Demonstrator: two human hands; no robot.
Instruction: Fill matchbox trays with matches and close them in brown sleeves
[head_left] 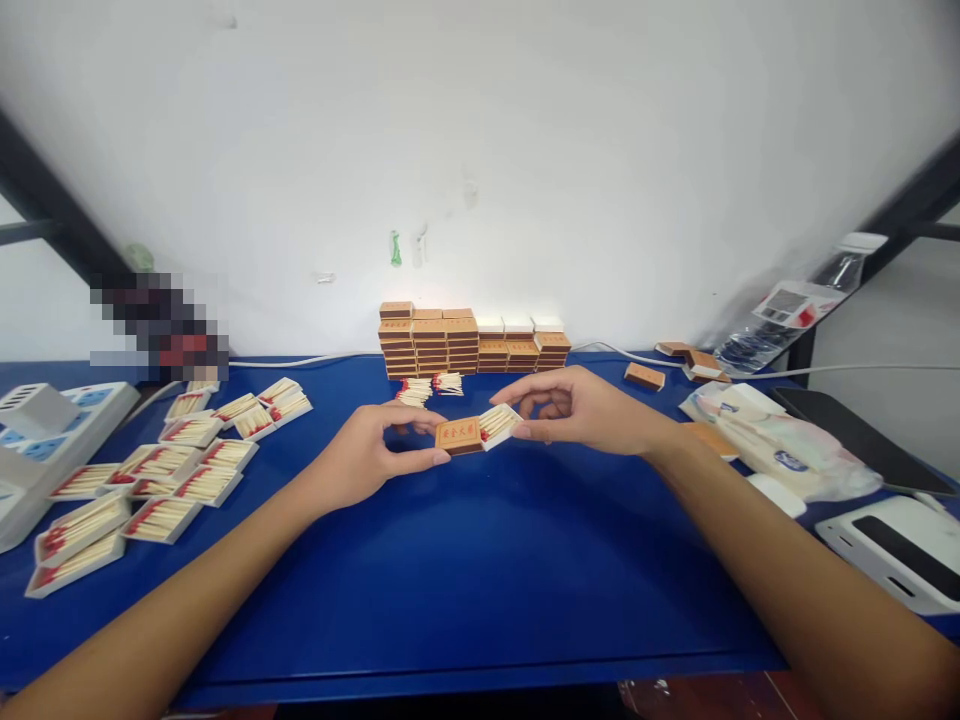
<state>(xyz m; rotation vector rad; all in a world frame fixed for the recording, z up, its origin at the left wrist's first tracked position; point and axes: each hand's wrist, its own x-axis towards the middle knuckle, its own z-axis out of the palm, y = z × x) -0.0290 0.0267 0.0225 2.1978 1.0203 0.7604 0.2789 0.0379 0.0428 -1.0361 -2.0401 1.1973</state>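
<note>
My left hand (367,450) grips an orange-brown matchbox sleeve (458,436) between thumb and fingers, above the blue table. A white matchbox tray (501,428) full of red-tipped matches sticks out of the sleeve's right end. The thumb and fingers of my right hand (574,410) pinch that tray's outer end. Behind my hands stand stacked matchboxes (431,345) against the wall, with several white trays on the right part of the stack. Two small piles of loose matches (414,391) lie in front of it.
Several open trays of matches (180,465) spread over the left side, beside a power strip (82,420). At the right are loose matchboxes (645,376), a plastic bottle (795,300), a tissue pack (780,450), a dark phone or tablet (862,440) and a white device (896,550). A cable (630,355) runs along the wall.
</note>
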